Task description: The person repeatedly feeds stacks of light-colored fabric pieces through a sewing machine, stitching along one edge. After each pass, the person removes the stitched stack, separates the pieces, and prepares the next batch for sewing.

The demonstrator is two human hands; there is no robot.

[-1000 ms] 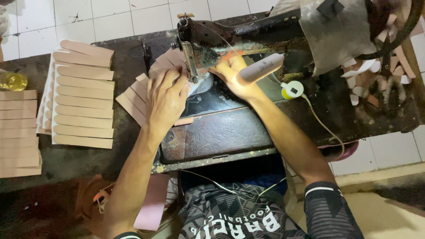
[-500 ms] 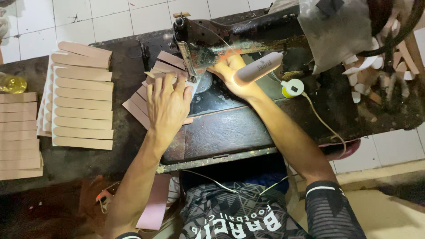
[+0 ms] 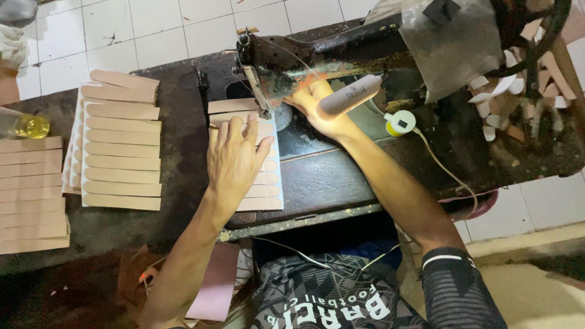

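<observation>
My left hand (image 3: 234,161) lies flat, fingers spread, on a panel of beige strips (image 3: 268,190) set side by side on the bed of an old black sewing machine (image 3: 341,52). The panel's top edge sits at the needle and presser foot (image 3: 265,113). My right hand (image 3: 317,108) rests on the bed just right of the needle, under the machine's arm. A white tube lamp (image 3: 348,96) and the arm hide its fingertips, so I cannot tell what they touch.
A stack of similar strip panels (image 3: 119,146) lies on the dark table to the left, and more strips (image 3: 30,195) at the far left by a yellow bottle (image 3: 27,126). A plastic bag (image 3: 451,42) and offcuts (image 3: 524,79) crowd the right. A corded round white part (image 3: 400,122) sits beside the lamp.
The strip panel turned from a slant to square with the machine and slid up to the needle, my left hand going with it. My right hand stayed by the needle.
</observation>
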